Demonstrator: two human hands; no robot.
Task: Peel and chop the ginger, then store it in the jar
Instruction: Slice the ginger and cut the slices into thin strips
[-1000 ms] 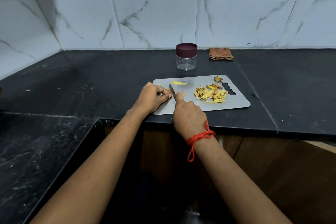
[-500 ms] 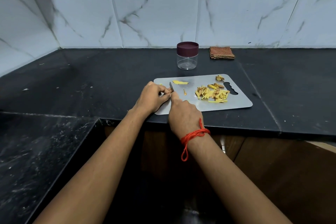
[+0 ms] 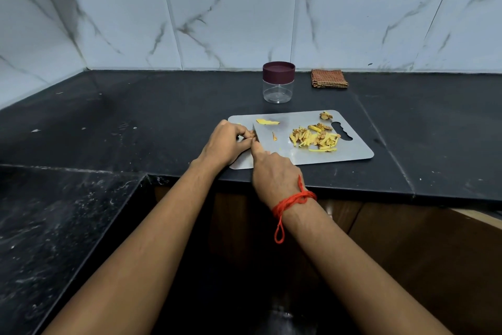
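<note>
A steel cutting board (image 3: pixel 350 150) lies at the counter's front edge. On its right half sits a pile of cut ginger strips (image 3: pixel 315 139); a yellow ginger slice (image 3: pixel 267 122) lies near the board's far left, and a small sliver (image 3: pixel 274 136) sits between them. My left hand (image 3: pixel 226 144) pinches a small ginger piece at the board's left edge; the piece is mostly hidden by the fingers. My right hand (image 3: pixel 273 174) grips a knife (image 3: pixel 256 133), forefinger along its back, blade down beside the left fingertips. A clear jar (image 3: pixel 278 87) with its maroon lid on stands behind the board.
A folded brown checked cloth (image 3: pixel 329 78) lies against the tiled wall, right of the jar. A peel scrap (image 3: pixel 325 115) sits at the board's far edge near its handle cut-out. The black counter (image 3: pixel 135 122) turns a corner at the left; wooden cabinet fronts run below.
My right hand and the knife have shifted left, closer to the left fingertips. The left hand has stayed on the ginger piece. The view has tilted slightly.
</note>
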